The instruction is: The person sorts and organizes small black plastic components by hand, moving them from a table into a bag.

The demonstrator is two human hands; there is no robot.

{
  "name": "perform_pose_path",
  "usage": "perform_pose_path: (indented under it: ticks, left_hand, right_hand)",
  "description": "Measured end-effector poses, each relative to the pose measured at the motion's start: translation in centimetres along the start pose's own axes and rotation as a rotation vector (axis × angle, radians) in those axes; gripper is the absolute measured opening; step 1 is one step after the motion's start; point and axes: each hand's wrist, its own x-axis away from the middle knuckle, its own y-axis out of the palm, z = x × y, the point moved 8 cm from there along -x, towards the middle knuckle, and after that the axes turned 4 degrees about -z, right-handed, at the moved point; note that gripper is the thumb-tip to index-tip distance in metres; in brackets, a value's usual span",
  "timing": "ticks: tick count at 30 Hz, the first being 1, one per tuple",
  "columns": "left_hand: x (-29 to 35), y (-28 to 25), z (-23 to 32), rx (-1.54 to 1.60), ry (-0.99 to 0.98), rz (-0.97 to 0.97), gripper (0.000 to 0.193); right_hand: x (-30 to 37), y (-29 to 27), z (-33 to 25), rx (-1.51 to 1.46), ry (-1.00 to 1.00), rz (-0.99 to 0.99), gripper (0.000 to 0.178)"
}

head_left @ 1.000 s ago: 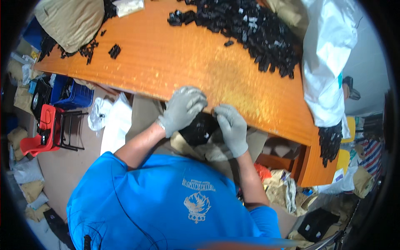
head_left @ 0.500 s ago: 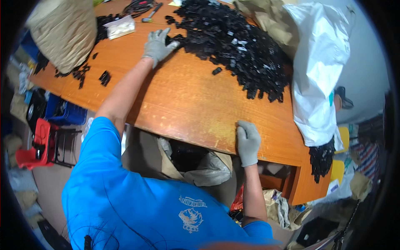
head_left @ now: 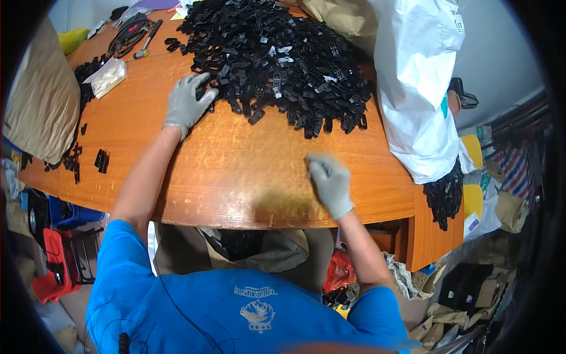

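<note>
A large heap of small black plastic pieces covers the far middle of the wooden table. My left hand, in a grey glove, is at the heap's left edge. Its thumb and fingers curve round a few black pieces there. Nearer to me and to the right, my gloved right hand is over the table's front part, its fingers curled in and slightly blurred. Whatever it may hold is hidden.
A white sack stands right of the heap, with black strips below it. On the left are a brown paper sack, a clear plastic bag and a hammer. Below the table edge sits an open sack.
My view has shifted. My left hand has drawn nearer to me, its fingers now curved round black pieces. My right hand has moved farther onto the table, its fingers curled.
</note>
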Motion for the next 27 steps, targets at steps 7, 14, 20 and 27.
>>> perform_pose_path:
  ticks: [7,14,20,27]
  left_hand:
    - [0.7,-1.1,0.7,0.018,-0.069,-0.033,0.056]
    - [0.2,-0.9,1.7,-0.011,-0.052,-0.045,0.057]
    - [0.4,-1.3,1.2,-0.017,-0.043,-0.015,0.056]
    - [0.4,-1.5,1.9,-0.047,-0.061,-0.029,0.052]
  right_hand:
    - [-14.0,-10.5,5.2,0.525,-0.221,0.462,0.020]
    - [-24.4,-11.4,10.7,0.594,-0.121,0.269,0.049]
    - [-24.8,-5.1,5.6,0.735,-0.127,0.179,0.054]
    - [-24.4,-0.9,-0.5,0.776,-0.368,0.171,0.047]
